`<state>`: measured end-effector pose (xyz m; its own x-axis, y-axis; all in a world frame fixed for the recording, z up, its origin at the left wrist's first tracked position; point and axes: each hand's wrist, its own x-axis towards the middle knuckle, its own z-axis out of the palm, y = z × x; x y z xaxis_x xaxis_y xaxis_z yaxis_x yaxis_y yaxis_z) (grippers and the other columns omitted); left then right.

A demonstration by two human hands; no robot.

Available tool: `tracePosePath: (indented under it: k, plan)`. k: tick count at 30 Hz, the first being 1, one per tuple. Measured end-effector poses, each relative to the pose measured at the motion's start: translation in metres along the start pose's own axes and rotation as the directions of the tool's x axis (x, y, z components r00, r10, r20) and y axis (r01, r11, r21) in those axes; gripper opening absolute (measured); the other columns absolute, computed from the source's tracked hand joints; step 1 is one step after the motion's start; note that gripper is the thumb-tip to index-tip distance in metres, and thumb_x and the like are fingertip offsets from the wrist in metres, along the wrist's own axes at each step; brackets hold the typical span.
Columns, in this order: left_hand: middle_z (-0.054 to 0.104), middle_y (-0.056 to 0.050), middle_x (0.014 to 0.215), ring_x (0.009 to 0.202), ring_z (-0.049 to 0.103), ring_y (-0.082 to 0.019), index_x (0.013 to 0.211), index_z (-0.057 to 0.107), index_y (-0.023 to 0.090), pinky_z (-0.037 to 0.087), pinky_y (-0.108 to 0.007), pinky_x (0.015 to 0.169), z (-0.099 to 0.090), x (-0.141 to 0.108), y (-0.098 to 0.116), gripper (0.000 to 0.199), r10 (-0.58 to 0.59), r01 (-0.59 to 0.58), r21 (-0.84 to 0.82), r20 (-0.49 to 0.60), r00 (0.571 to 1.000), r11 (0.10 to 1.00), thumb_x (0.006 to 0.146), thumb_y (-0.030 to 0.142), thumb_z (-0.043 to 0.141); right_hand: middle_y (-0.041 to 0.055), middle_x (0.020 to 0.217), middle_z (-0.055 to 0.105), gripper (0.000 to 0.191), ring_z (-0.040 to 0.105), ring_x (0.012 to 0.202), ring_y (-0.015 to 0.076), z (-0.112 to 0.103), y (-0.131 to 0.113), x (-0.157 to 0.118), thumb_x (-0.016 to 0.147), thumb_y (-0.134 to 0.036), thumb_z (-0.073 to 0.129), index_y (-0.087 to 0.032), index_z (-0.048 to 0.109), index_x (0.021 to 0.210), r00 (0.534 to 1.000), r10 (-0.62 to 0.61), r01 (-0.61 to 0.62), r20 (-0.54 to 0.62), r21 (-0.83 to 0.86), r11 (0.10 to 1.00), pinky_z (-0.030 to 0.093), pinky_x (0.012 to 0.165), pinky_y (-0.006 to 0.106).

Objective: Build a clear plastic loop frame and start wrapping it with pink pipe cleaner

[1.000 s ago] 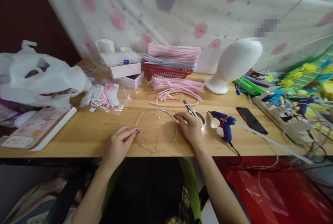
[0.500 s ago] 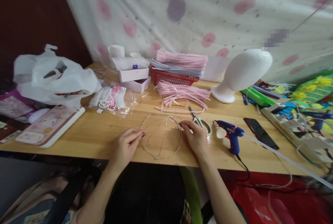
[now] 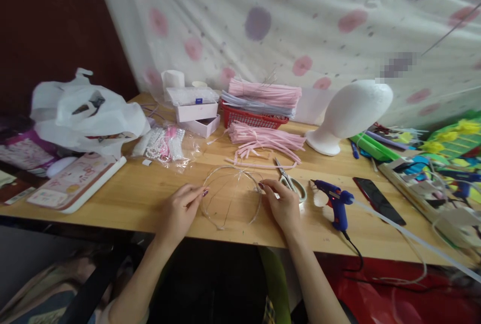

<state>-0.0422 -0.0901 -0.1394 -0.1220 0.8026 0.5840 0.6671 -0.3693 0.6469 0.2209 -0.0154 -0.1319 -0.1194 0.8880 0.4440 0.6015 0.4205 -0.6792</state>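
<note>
A round frame of thin, pale wire point(image 3: 239, 173) lies low over the wooden table, with finer wires crossing inside the ring and meeting near its far side. My left hand point(image 3: 179, 211) pinches the left of the ring between thumb and forefinger. On the opposite side, my right hand point(image 3: 283, 208) is closed at the ring's right edge, fingertips pressed on the wire. Scissors with pale handles point(image 3: 299, 189) lie just beyond my right hand. To their right rests a blue hot glue gun point(image 3: 337, 203), a long clear glue stick trailing from its back.
Behind the ring lie pink fuzzy stems point(image 3: 263, 138) and a red basket point(image 3: 251, 117) holding more. A white foam head point(image 3: 353, 113) stands at the back right, near a phone point(image 3: 379, 200). Bagged beads point(image 3: 165, 144), a pink case point(image 3: 75, 181) and a plastic bag point(image 3: 88, 113) sit left.
The camera view has shifted slightly, so the table's contents sit a little lower in the picture. Both hands keep their hold on the wire ring, which tilts slightly.
</note>
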Motion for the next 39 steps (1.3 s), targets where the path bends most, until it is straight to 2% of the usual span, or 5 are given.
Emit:
tracePosePath:
  k: [12,18,23,29,39]
  plan:
    - [0.074,-0.005,0.089,0.078,0.07,-0.013,0.097,0.076,0.019,0.054,-0.021,0.068,0.004,0.002,-0.002,0.025,-0.046,0.047,0.079,-0.016,0.999,0.996,0.093,0.021,0.051,0.0018,0.086,0.078,0.02,0.073,0.074,0.021,0.0,0.0,0.0,0.089,-0.035,0.056,-0.025,0.073,0.087,1.0,0.007,-0.007,0.011,-0.006,1.0,0.054,0.071,0.031]
    - [0.075,-0.004,0.087,0.076,0.07,-0.014,0.097,0.077,0.021,0.053,-0.021,0.064,0.005,0.003,-0.003,0.024,-0.051,0.053,0.088,-0.016,0.999,0.995,0.092,0.021,0.053,0.0021,0.084,0.078,0.021,0.073,0.071,0.0221,-0.001,-0.003,0.002,0.088,-0.036,0.056,-0.026,0.074,0.085,1.0,0.009,-0.009,0.007,0.007,1.0,0.054,0.068,0.032]
    - [0.075,-0.005,0.085,0.072,0.069,-0.013,0.096,0.078,0.019,0.053,-0.021,0.062,0.004,0.007,-0.004,0.022,-0.069,0.07,0.037,-0.015,0.998,0.997,0.09,0.02,0.057,0.0013,0.084,0.078,0.02,0.072,0.071,0.0215,-0.001,-0.004,0.001,0.088,-0.036,0.057,-0.026,0.074,0.084,1.0,0.011,-0.011,-0.001,0.002,1.0,0.055,0.068,0.032]
    - [0.078,-0.004,0.086,0.076,0.071,-0.016,0.09,0.079,0.021,0.057,-0.028,0.07,0.002,0.011,-0.013,0.013,-0.144,0.142,-0.069,-0.017,0.989,0.987,0.084,0.02,0.067,0.0027,0.084,0.078,0.019,0.072,0.073,0.0202,0.0,-0.003,0.001,0.088,-0.034,0.06,-0.024,0.075,0.084,0.999,-0.029,0.029,-0.028,-0.01,1.0,0.055,0.071,0.031]
    - [0.076,-0.003,0.078,0.073,0.067,-0.016,0.09,0.079,0.022,0.055,-0.03,0.069,0.003,0.011,-0.014,0.014,-0.062,0.061,-0.034,-0.044,0.997,0.998,0.086,0.019,0.065,0.0028,0.086,0.078,0.019,0.072,0.073,0.021,0.003,0.001,0.0,0.087,-0.035,0.061,-0.024,0.076,0.085,0.999,-0.001,0.0,-0.033,-0.017,1.0,0.057,0.07,0.032]
